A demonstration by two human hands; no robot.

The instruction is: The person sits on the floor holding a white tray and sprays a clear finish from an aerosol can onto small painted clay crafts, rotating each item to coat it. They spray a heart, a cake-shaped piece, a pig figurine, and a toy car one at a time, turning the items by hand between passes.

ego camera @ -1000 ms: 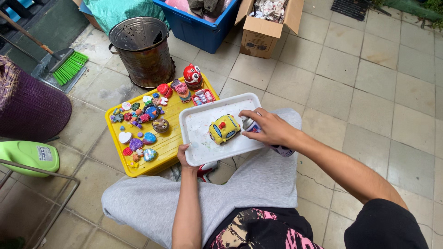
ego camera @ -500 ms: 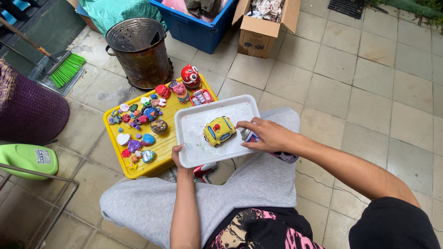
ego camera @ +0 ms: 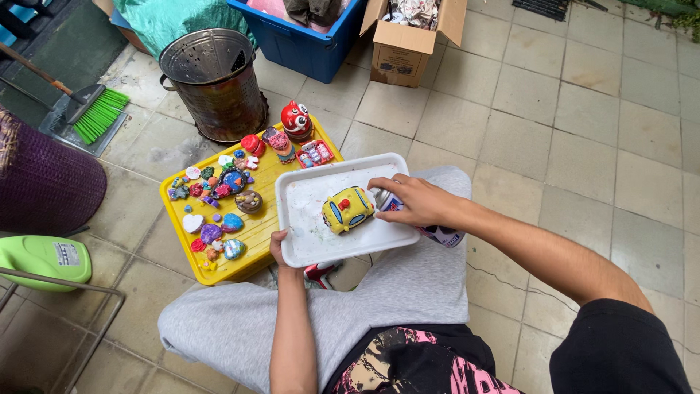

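**A:** What is shown at the left of the figure?

**B:** A yellow tray is seen on the tiled floor, covered with small painted figures; a red figure stands at its far edge. Behind it a metal bin is placed.

**A:** And at the centre?

**B:** A white tray is held up over the knees. Its near edge is gripped by the left hand, closed on the rim. A yellow toy car lies on the tray, already coloured yellow with red and blue details.

**A:** How is the right hand occupied?

**B:** The right hand is closed around a spray can, whose nozzle end is held just beside the car. No spray can be made out.

**A:** How far is the work judged to have come?

**B:** The painting appears done on the car and on the figures. A coat from the can seems to be in hand for the car; whether it is finished cannot be told, and nothing shows whether the figures on the yellow tray have been sprayed.
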